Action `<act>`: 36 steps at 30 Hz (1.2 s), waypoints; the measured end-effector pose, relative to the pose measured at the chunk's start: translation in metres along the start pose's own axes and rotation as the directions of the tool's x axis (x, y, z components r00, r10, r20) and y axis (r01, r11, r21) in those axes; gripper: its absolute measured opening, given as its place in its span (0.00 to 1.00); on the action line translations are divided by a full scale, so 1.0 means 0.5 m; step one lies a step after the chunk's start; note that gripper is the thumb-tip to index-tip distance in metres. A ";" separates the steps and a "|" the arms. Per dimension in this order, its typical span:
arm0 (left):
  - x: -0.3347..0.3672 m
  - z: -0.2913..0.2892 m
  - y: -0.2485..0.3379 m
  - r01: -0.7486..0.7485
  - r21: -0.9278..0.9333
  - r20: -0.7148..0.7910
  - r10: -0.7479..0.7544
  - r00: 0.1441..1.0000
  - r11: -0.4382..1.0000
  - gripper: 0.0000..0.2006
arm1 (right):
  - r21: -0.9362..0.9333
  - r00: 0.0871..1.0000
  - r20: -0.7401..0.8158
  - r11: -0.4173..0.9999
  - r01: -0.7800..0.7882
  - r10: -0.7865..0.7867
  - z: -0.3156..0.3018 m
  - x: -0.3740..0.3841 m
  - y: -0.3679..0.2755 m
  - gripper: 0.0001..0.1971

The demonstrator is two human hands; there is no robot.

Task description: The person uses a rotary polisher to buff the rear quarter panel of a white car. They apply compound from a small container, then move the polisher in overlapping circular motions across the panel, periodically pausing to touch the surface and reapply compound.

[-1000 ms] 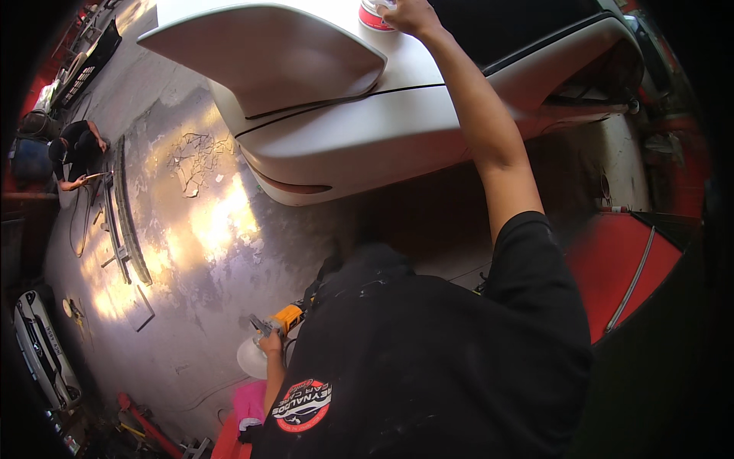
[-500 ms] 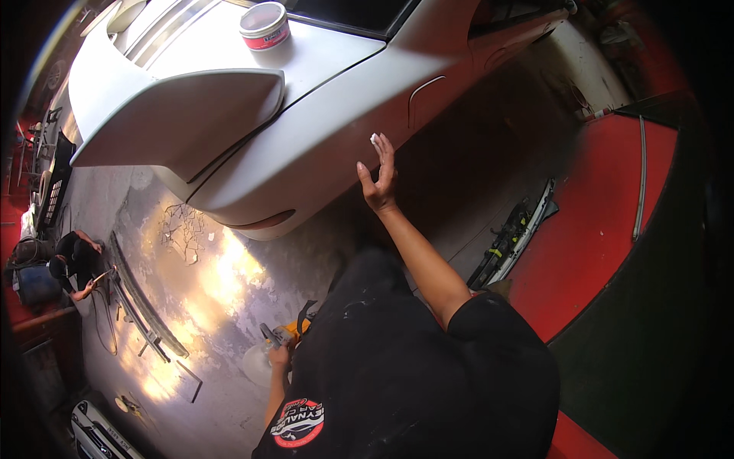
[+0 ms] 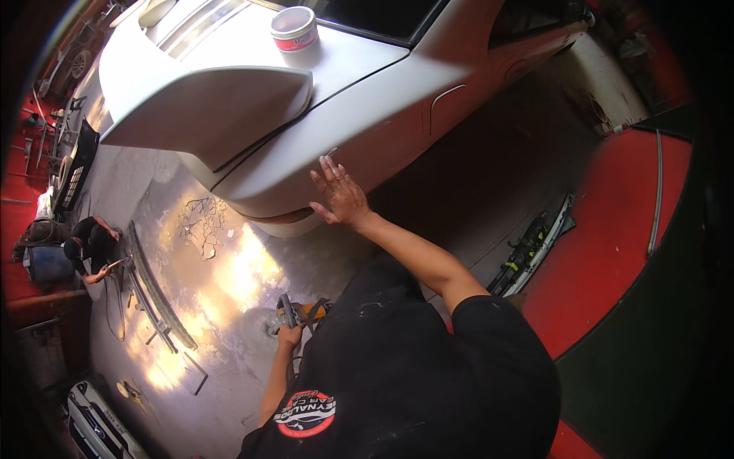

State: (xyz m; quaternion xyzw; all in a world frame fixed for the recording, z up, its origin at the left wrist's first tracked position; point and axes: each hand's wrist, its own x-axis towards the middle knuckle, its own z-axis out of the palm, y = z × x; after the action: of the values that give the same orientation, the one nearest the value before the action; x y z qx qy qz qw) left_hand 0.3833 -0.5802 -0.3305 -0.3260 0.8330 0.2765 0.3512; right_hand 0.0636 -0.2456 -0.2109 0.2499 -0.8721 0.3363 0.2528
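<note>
A white car stands in front of me, with a large rear spoiler. My right hand is open, fingers stretched over the rear corner panel; whether the fingertips touch the paint I cannot tell. White smudges show on those fingers. Low at my left side, my left hand is wrapped around the grey handle of a yellow polisher. Its round pale disc hangs above the floor. On the boot lid sits a round white tub with a red label.
At the far left a person in dark clothes crouches by long curved bars. A bumper part lies at the lower left. To my right are a red panel and a long car part on the floor.
My right hand has swung left and down across the car's rear panel, fingers now spread wider. The polisher in my left hand has turned slightly, and the whole view has shifted.
</note>
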 end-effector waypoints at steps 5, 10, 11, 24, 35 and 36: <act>0.045 0.069 -0.031 -0.038 0.030 -0.050 0.039 0.998 0.999 0.24 | -0.213 0.890 0.405 0.926 0.313 -0.208 0.034 -0.011 -0.028 0.39; 0.127 0.157 -0.119 -0.042 -0.126 -0.086 0.031 0.996 0.991 0.16 | -0.113 0.730 0.542 0.824 0.555 -0.417 0.034 0.000 -0.047 0.40; 0.137 0.170 -0.142 -0.010 -0.244 -0.072 -0.008 0.997 0.970 0.16 | -0.100 0.654 0.606 0.772 0.627 -0.453 0.038 0.019 -0.039 0.40; 0.041 0.176 -0.087 0.285 -0.472 -0.012 -0.330 0.944 0.834 0.33 | -0.102 0.429 0.698 0.513 0.852 -0.574 -0.036 0.114 -0.035 0.40; -0.003 0.277 -0.105 0.298 -0.534 -0.046 -0.379 0.924 0.791 0.34 | -0.119 0.249 0.877 0.317 0.941 -0.411 -0.060 0.155 -0.011 0.39; -0.007 0.284 -0.099 0.288 -0.550 -0.068 -0.386 0.920 0.784 0.35 | -0.133 0.257 0.885 0.318 0.939 -0.388 -0.086 0.149 0.018 0.39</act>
State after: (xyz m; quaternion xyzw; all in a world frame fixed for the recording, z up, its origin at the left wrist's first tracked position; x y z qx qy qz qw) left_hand 0.4793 -0.5127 -0.4244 -0.5771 0.6798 0.3977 0.2159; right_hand 0.0143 -0.2286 -0.1420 0.6278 -0.7204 -0.2831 0.0823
